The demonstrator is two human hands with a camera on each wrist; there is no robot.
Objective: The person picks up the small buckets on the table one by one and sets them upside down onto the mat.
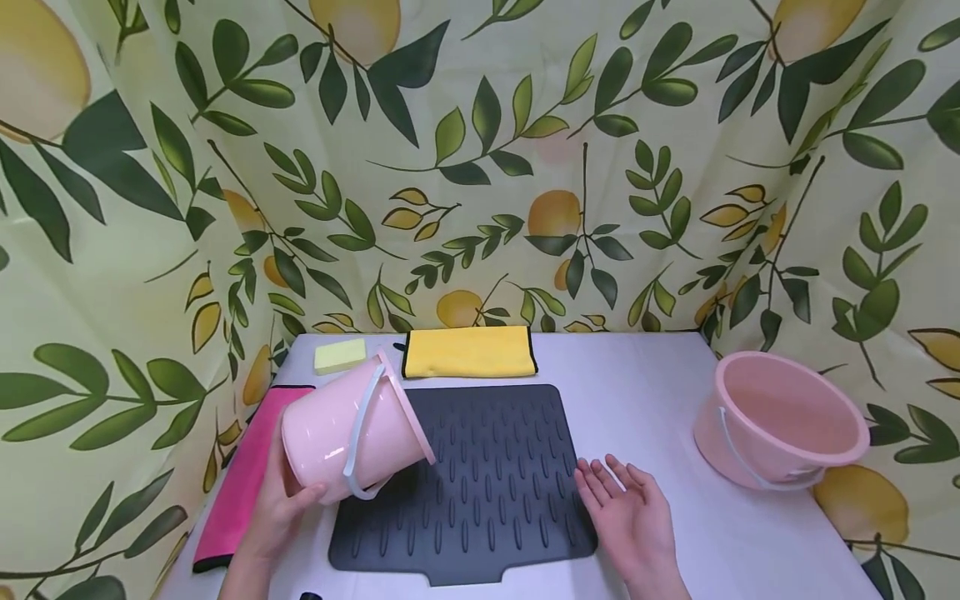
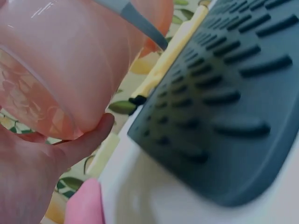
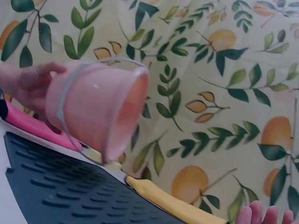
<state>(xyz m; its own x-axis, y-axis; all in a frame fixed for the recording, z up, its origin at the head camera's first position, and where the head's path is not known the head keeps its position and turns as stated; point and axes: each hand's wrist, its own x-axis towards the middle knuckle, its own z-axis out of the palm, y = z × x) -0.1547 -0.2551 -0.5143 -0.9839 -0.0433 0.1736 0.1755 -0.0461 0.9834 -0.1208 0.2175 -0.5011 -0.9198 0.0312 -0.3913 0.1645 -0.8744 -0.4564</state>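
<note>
My left hand grips a small pink bucket near its base, thumb on one side. The bucket is tilted over the left part of a dark grey ridged mat, mouth turned right and down, its pale handle hanging round the outside. In the left wrist view the thumb presses the bucket's lower edge. Palm up, my right hand is held over the mat's right edge with its fingers loosely bent and nothing in it. The right wrist view shows the bucket's mouth facing right.
A second, larger pink bucket stands upright at the right. Behind the mat lie a folded yellow cloth and a pale yellow sponge. A pink cloth with black edging lies at the left. Patterned curtain surrounds the table.
</note>
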